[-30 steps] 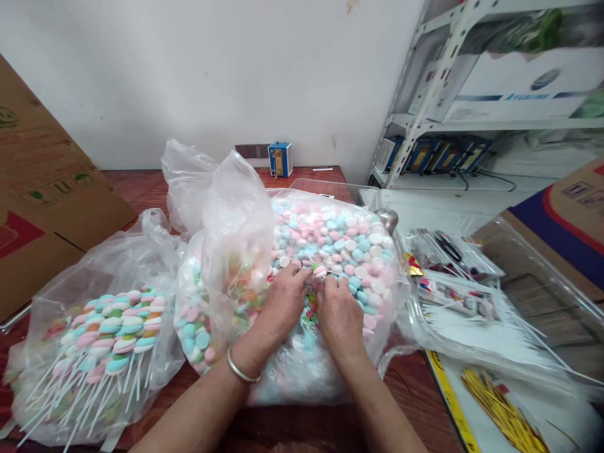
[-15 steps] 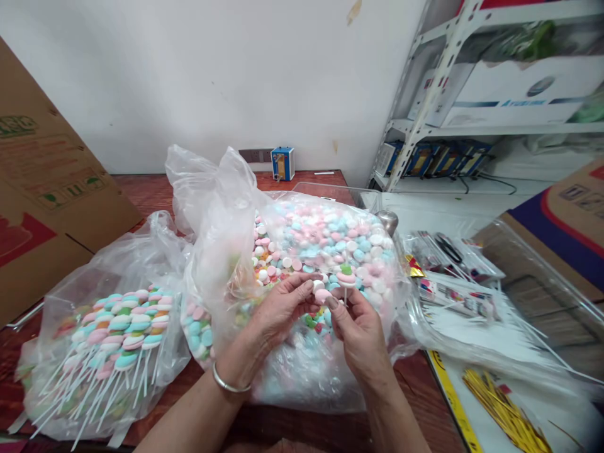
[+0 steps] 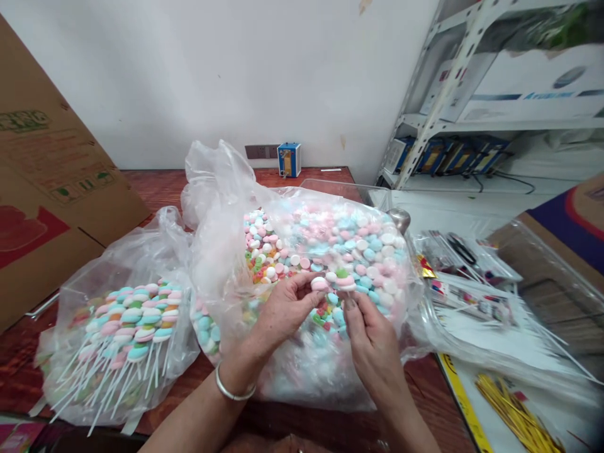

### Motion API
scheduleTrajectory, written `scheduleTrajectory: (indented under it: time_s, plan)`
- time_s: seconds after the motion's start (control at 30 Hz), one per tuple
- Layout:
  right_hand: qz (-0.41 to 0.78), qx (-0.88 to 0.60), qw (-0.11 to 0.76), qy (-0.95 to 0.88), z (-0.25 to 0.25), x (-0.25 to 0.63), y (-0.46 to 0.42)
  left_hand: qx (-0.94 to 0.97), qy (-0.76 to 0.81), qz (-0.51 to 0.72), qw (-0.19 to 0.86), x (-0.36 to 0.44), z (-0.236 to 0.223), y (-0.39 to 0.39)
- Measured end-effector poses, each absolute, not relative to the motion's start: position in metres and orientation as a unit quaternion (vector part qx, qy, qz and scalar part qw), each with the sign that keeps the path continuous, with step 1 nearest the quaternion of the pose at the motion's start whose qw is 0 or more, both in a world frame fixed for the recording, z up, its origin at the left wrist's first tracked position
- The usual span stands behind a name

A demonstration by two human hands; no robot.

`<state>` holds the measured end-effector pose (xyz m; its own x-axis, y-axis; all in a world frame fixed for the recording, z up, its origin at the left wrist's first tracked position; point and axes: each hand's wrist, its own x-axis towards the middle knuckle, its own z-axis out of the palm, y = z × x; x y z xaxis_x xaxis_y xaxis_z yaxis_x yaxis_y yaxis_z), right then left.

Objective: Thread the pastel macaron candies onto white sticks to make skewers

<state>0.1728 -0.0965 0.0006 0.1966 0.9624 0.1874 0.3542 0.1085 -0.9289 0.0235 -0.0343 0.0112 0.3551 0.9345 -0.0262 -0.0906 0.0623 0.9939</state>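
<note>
My left hand (image 3: 285,308) pinches a pink candy disc (image 3: 319,284) between thumb and fingers. My right hand (image 3: 370,333) is closed on a white stick (image 3: 350,296) that carries a stack of candy discs (image 3: 343,279) with a green one on top. Both hands hover over a big clear plastic bag of loose pastel candy discs (image 3: 340,245) lying on the dark red wooden table (image 3: 155,182). A silver bangle (image 3: 231,390) circles my left wrist.
A second clear bag of finished candy sticks (image 3: 127,327) lies at the left. Cardboard boxes (image 3: 42,189) lean at the far left. At the right are a tray of white sticks (image 3: 476,302), gold twist ties (image 3: 514,409) and a metal shelf (image 3: 453,82). A small blue box (image 3: 289,158) stands by the wall.
My hands rose out of the candy pile; the right one now holds a stick with discs upright, and the left one brings a pink disc beside it. The camera shifted slightly left.
</note>
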Motion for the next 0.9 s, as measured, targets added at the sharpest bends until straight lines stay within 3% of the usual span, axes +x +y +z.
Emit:
scheduleTrajectory:
  time_s: [0.17, 0.43, 0.9]
  plan:
    - [0.444, -0.571, 0.388, -0.571, 0.003, 0.181, -0.130, 0.558, 0.432, 0.449, 0.547, 0.021, 0.003, -0.030]
    - [0.628, -0.543, 0.353, -0.431, 0.011, 0.182, -0.132, 0.590, 0.429, 0.432, 0.529, 0.022, 0.001, -0.037]
    - [0.691, -0.500, 0.396, -0.340, 0.008, 0.180, -0.131, 0.573, 0.442, 0.425, 0.544, 0.022, -0.002, -0.036]
